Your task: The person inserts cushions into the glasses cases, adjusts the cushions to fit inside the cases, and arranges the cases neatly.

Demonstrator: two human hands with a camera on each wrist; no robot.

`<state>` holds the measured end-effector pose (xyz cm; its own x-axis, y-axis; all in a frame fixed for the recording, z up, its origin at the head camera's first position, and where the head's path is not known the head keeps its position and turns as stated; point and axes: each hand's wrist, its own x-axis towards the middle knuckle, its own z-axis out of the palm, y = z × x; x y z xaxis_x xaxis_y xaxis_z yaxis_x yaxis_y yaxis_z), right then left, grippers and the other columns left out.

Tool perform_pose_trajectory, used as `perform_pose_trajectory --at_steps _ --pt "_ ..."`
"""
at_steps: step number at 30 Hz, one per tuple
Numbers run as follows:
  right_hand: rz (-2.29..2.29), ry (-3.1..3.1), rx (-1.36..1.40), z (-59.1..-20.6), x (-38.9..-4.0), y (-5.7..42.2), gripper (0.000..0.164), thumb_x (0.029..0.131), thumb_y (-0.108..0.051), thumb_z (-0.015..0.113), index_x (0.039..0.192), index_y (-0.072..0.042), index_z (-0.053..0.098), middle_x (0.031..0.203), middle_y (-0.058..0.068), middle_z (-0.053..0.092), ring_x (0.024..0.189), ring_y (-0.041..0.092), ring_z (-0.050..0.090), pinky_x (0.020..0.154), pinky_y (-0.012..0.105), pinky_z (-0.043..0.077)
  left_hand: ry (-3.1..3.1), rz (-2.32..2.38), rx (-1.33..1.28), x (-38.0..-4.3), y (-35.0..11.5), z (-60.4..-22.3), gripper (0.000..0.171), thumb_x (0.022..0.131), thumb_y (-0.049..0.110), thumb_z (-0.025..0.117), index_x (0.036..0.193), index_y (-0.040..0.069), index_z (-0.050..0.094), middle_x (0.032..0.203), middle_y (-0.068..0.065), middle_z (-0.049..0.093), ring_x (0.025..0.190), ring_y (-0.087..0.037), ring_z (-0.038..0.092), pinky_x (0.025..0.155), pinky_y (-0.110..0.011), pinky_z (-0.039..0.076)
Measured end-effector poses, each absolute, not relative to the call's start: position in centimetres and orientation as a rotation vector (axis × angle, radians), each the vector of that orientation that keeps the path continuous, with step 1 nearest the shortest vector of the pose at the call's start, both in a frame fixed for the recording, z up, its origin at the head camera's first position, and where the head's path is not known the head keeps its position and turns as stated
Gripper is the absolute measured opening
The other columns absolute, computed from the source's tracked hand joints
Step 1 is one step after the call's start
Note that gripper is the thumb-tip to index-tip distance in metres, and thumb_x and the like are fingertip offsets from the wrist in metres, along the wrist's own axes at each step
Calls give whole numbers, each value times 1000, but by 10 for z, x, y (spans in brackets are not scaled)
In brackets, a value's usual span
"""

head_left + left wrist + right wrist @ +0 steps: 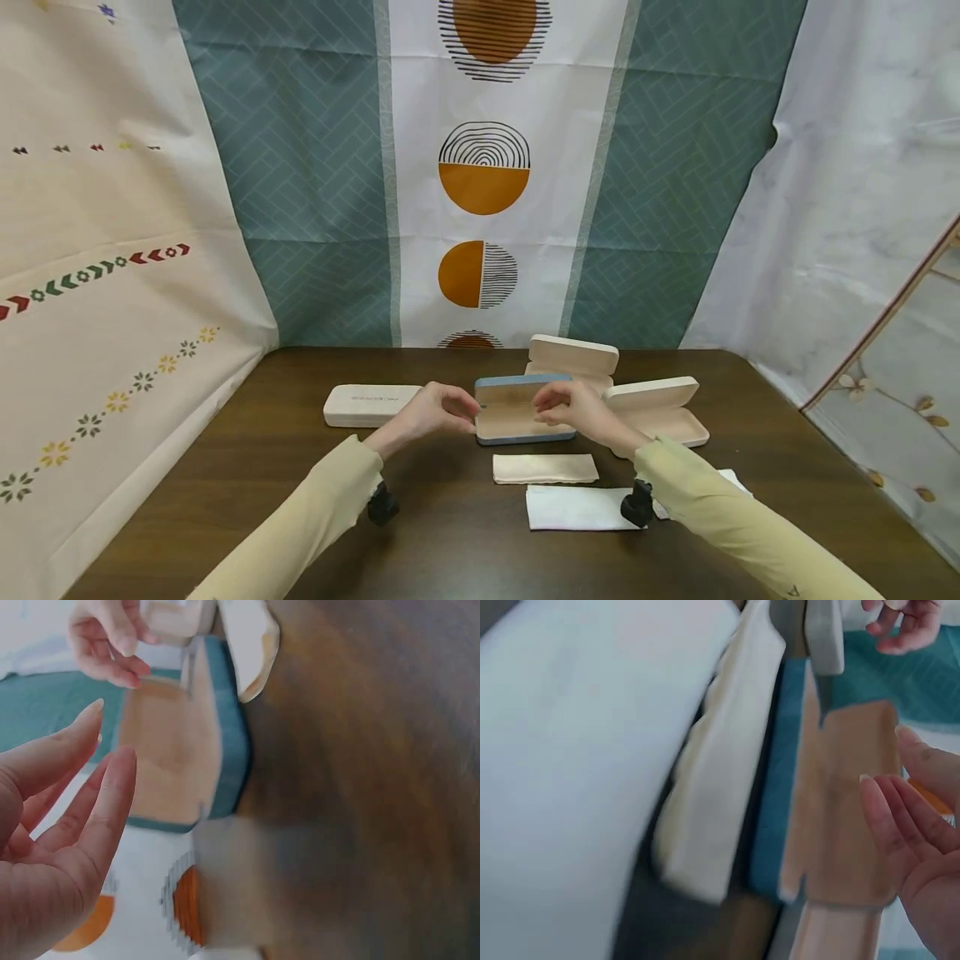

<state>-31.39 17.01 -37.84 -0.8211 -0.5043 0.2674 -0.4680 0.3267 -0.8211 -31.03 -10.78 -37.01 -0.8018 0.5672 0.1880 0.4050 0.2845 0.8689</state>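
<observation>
blue-edged case (517, 408) | rectangular, tan lining | hands (438, 410) beside

cases and cloths laid out on the table (225, 467)

the open case (523, 408) stands at the centre, between the left hand (431, 412) and right hand (573, 410). a closed case (369, 405) lies to its left. two more open cases lie behind (573, 357) and to the right (660, 408). a folded cloth (544, 468) lies in front of the centre case, with a second cloth (577, 507) nearer the person.

Makeshift recording booth: patterned cloth backdrops (495, 167) around a wooden table (225, 467).
</observation>
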Motion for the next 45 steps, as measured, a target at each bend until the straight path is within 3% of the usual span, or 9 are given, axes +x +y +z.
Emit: perform_pose_trajectory --at_steps 6,13,17,30,36,45 --pt "-1496 2558 -970 -393 -310 200 17 79 2 67 93 9 62 90 22 60 80 27 60 66 30 50 2434 1409 959 -311 -92 -388 22 73 0 74 94 -5 66 85 -12 65 74 -18 61 63 -27 49" --pt "-1185 2681 -1046 -400 -307 224 16 75 -8 73 87 1 66 82 6 64 72 16 60 63 29 49 2518 1252 992 -312 -83 -396 17 73 0 74 88 -3 67 80 -7 64 70 -14 58 59 -24 47" --pt "-1090 2676 -1031 -402 -302 232 15 76 -10 73 86 -2 66 82 4 63 72 15 59 63 28 48 2515 1222 987 -311 -80 -400 16 73 0 74 87 -3 67 80 -6 64 70 -13 59 60 -24 47" --pt "-1048 2603 -998 -409 -301 235 18 74 -7 74 89 -1 65 83 3 62 73 17 58 64 28 48 2563 1172 1017 -307 -66 -409 14 69 -4 75 82 -3 67 77 -7 64 66 -14 58 58 -22 47" --pt "-978 2637 -1024 -409 -302 233 19 73 -9 75 88 -3 65 83 1 60 73 14 55 64 27 47 2556 1143 1052 -307 -61 -409 14 69 -3 75 81 -2 68 76 -5 63 63 -9 55 59 -21 47" --pt "-894 2664 -1032 -407 -304 231 16 72 -9 76 82 -7 63 75 -4 54 67 9 50 59 26 45 2581 1124 992 -303 -53 -409 16 66 -8 76 78 -3 67 67 -3 58 58 -11 50 52 -22 45"
